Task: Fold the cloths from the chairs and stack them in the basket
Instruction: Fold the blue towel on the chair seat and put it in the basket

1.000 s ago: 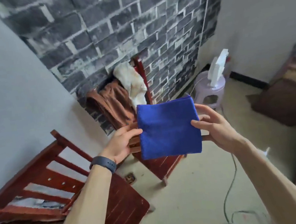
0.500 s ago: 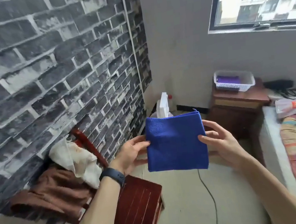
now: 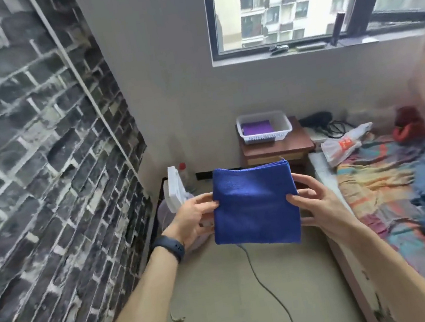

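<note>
Floor [image 3: 221,281] below, blue cloth [image 3: 255,206] between left hand [image 3: 190,219] and right hand [image 3: 317,202], probably thumb-pinched.

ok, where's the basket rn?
Head view, centre-right: the white basket sits on the wooden nightstand below the window, left of the bed, beyond the blue cloth.

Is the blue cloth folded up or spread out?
Folded. The blue cloth is a small neat square, with stacked layers showing along its top edge, held at its sides by the left hand and right hand.
</note>
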Available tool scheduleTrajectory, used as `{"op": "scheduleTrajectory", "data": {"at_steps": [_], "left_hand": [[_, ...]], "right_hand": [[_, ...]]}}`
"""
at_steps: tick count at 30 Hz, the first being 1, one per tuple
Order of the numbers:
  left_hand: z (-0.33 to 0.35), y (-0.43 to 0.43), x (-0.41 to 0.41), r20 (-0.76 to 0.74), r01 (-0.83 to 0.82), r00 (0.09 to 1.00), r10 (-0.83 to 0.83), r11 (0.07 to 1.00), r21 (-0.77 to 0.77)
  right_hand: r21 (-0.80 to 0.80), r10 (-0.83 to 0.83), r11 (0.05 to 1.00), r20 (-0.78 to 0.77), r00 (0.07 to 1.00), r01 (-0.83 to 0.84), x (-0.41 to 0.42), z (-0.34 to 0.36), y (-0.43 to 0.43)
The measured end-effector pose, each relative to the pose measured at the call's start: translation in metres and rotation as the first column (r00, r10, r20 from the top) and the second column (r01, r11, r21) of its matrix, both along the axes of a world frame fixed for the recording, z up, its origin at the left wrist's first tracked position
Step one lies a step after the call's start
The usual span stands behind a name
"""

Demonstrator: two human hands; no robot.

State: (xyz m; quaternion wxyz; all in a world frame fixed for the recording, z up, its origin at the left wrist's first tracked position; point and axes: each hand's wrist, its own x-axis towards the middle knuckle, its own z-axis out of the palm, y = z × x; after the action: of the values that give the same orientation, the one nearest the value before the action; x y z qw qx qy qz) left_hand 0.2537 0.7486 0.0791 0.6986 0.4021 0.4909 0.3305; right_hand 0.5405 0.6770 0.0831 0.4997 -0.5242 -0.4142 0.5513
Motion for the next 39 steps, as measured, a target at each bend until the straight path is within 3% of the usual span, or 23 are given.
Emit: {"op": "scheduleTrajectory", "data": {"at_steps": [11,21,31,39], "left_hand": [[-0.009,0.194,0.136,-0.040,0.115,0.992,-0.116,0.993,-0.035],[-0.034,0.333,0.227,-0.100,0.115,0.987,-0.126,0.987,-0.116],[-0.132,0.498,0.291,-0.175,0.077,0.975,-0.135,0.950,-0.304],[-0.185,0.633,0.339,-0.254,-0.029,0.961,-0.108,0.875,-0.484]], "right_hand": [[-0.069,-0.100,0.993,-0.048,0.994,0.097,0.131,-0.020,0.176],[-0.197,-0.102,0.976,-0.012,0.995,0.098,0.220,-0.044,0.311],[-0.394,-0.080,0.916,0.003,0.997,0.075,0.279,-0.142,0.495],[-0.583,-0.083,0.808,0.042,0.996,0.092,0.313,-0.203,0.640]]}}
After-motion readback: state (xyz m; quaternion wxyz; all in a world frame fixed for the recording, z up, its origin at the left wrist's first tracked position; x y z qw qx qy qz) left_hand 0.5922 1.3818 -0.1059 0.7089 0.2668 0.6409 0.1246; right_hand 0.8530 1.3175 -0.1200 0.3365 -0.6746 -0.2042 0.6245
